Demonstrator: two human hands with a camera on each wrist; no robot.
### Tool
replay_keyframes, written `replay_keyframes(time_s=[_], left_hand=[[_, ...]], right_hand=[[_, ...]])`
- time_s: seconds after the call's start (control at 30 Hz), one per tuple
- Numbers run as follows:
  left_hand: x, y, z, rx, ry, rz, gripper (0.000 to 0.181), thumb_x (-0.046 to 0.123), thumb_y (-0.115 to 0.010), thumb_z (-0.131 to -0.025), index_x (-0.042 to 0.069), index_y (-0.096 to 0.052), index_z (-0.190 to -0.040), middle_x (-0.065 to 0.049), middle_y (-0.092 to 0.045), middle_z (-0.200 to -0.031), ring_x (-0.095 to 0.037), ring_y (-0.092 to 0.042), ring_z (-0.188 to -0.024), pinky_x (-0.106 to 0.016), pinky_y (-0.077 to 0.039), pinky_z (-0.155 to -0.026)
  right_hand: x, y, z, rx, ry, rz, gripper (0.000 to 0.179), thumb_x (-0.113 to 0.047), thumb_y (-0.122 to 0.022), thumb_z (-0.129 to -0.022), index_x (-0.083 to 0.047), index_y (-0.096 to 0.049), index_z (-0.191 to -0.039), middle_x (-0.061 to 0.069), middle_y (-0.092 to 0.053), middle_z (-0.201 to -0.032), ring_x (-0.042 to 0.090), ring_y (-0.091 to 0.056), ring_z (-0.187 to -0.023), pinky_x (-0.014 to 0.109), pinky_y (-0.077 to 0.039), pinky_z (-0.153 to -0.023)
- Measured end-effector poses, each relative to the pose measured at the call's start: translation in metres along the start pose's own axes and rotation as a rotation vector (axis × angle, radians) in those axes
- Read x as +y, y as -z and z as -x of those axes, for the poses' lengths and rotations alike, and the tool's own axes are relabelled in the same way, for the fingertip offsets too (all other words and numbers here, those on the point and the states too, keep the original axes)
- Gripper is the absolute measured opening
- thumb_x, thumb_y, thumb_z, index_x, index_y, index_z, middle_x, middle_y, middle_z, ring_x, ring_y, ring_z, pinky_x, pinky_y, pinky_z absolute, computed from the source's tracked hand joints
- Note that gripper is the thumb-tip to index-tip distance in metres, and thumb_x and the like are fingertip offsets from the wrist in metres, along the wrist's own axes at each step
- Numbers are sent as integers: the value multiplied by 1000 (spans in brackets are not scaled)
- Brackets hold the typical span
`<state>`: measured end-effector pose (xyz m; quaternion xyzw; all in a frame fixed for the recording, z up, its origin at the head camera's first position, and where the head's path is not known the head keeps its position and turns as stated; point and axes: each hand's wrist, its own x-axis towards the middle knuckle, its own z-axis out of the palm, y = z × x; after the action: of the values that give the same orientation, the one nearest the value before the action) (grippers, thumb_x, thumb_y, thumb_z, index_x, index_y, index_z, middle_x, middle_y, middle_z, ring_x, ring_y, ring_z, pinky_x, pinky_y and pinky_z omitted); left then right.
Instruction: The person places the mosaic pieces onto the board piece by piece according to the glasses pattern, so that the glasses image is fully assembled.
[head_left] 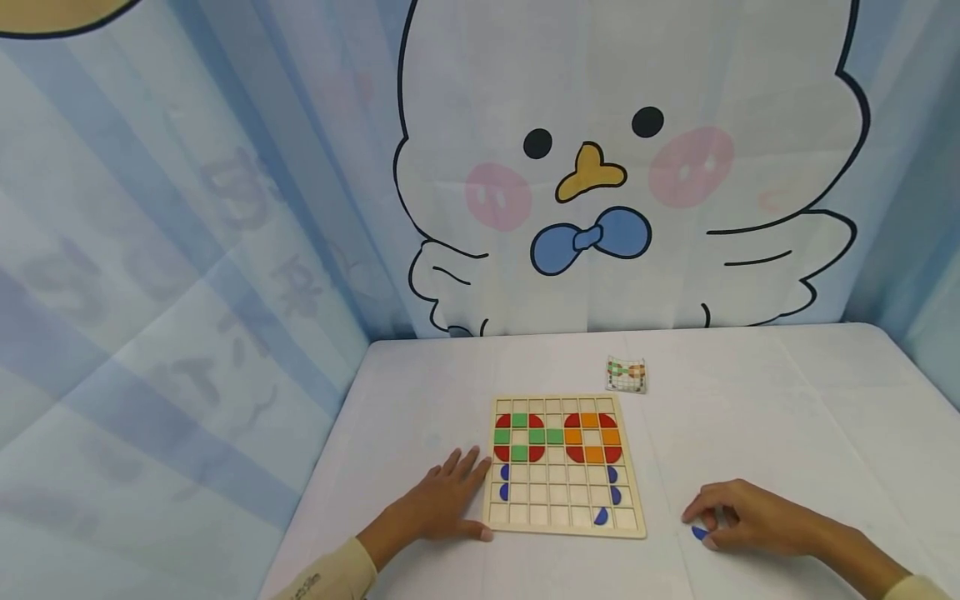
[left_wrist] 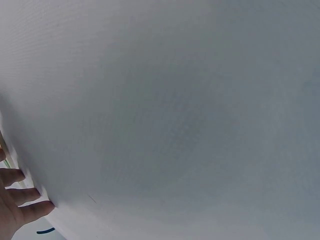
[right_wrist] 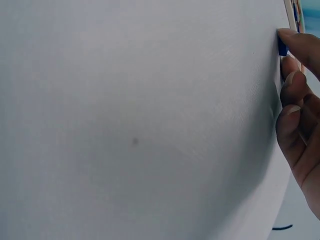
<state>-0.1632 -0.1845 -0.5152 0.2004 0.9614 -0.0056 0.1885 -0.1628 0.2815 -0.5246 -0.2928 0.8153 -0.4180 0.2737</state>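
A wooden grid board (head_left: 555,517) lies on the table, with red, green and orange pieces forming two ring shapes across its upper rows. Several blue half-round pieces (head_left: 602,517) sit in its lower cells at the left and right. My left hand (head_left: 446,502) rests spread on the table, thumb and forefinger right at the board's left edge; its fingers (left_wrist: 30,211) show at the corner of the left wrist view. Off to the right of the board, my right hand (head_left: 757,518) pinches a blue half-round piece (head_left: 700,532) between thumb and forefinger, close over the table. That blue piece (right_wrist: 282,46) is partly covered by fingertips in the right wrist view.
A small pattern card (head_left: 626,375) with a printed coloured grid lies behind the board's far right corner. The white tabletop (head_left: 750,400) meets a printed curtain (head_left: 585,292) at the back and another curtain side (head_left: 187,333) on the left.
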Motion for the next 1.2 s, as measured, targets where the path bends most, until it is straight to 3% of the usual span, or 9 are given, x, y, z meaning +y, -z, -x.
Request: replay_keyframes(time_s=[0.47,0.67,0.83,1.03,1.2], left_hand=[[4,4,4,-15,7,18,109,80,-62,-75,25,-24,-161,-5,-18,-169,-36,-22,-154,-58,-36,-115],[5,6,5,-16,14,26,108,79,-64,-75,25,-25,-161,-5,-19,-169,-37,-22,-154,-59,-35,-115],[4,4,4,-12,11,19,109,81,-63,-75,26,-24,-161,-5,-18,-169,-37,-22,-154,-58,-36,-115],[1,1,2,1,3,15,109,81,-62,-75,26,-23,-161,-4,-17,-169,-36,-21,-154,-59,-36,-115],[0,0,0,5,-2,12,109,81,-62,-75,27,-23,-161,-3,-17,-169,-36,-21,-154,-59,-36,-114]], right_hand=[[1,-5,-3,11,1,-1,18,-20,-73,-91,-15,-73,-109,-11,-61,-84,4,-52,-71,21,-42,-58],[4,-5,-2,25,73,18,15,-20,-70,-94,-15,-73,-108,-12,-61,-88,2,-52,-71,22,-43,-57],[4,-8,-4,48,69,59,13,-23,-72,-92,-21,-69,-104,-12,-62,-94,0,-51,-72,21,-44,-59],[3,-10,-6,59,126,67,14,-19,-72,-92,-20,-65,-104,-10,-63,-96,-1,-52,-69,20,-45,-57],[-4,-10,-12,50,67,63,12,-20,-71,-92,-21,-66,-104,-10,-63,-92,-1,-51,-67,20,-45,-56]])
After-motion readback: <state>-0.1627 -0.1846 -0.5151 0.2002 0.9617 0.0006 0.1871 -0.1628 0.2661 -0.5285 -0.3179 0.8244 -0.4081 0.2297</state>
